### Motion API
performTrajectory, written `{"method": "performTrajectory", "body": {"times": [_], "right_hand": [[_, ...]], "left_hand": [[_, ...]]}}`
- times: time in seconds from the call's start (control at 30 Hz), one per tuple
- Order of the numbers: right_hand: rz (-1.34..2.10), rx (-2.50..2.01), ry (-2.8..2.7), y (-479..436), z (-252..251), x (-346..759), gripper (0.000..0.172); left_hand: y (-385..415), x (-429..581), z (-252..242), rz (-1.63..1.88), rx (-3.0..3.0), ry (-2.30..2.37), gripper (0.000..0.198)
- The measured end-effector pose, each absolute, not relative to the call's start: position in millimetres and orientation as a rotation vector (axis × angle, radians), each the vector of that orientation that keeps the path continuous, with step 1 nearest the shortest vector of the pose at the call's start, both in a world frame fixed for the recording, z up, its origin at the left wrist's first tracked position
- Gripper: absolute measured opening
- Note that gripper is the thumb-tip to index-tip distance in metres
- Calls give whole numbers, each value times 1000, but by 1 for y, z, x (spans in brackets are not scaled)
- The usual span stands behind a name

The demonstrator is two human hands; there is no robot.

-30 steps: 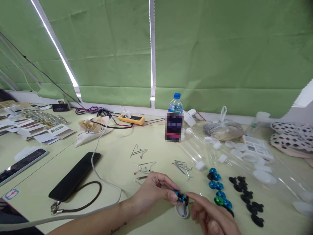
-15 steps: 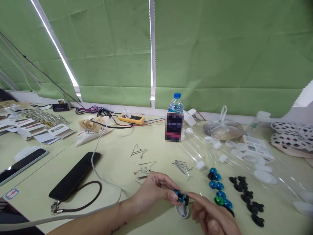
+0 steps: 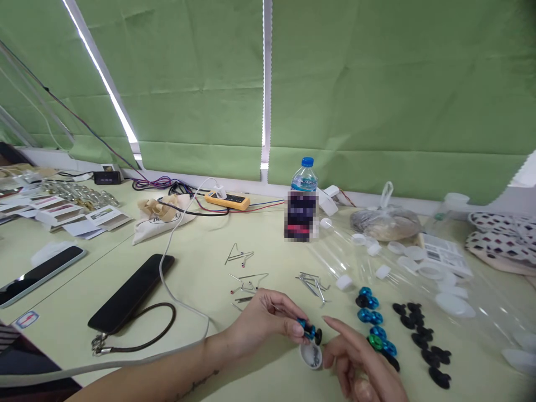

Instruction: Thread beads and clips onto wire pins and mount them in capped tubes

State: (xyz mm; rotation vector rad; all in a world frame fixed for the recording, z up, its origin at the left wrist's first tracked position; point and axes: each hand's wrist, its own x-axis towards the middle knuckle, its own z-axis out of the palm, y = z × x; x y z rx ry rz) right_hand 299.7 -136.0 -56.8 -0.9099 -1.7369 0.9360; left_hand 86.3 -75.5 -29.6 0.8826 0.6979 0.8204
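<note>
One blue and black part [image 3: 310, 330] is gripped in the left hand [image 3: 270, 321], between thumb and fingers, over the desk [image 3: 255, 374] and near a small white cap [image 3: 312, 368] with metal bits [image 3: 315, 360] inside. The right hand [image 3: 358, 354] is just beside the part, index finger extended and other fingers curled; whether it holds anything, I cannot tell. Blue pieces [image 3: 371, 316] lie near this hand, with black pieces [image 3: 422, 339] farther right.
</note>
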Motion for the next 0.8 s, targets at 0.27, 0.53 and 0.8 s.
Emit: {"method": "performTrajectory", "body": {"times": [0.27, 0.53, 0.8], "right_hand": [[1118, -942, -1705, -132, -56, 302, 55], [1064, -973, -1728, -134, -61, 305, 59], [1041, -949, -1753, -136, -58, 306, 55]], "left_hand": [[-72, 85, -33, 806, 889, 675, 25], [-75, 84, -29, 804, 898, 708, 24], [-76, 85, -27, 792, 889, 718, 26]]}}
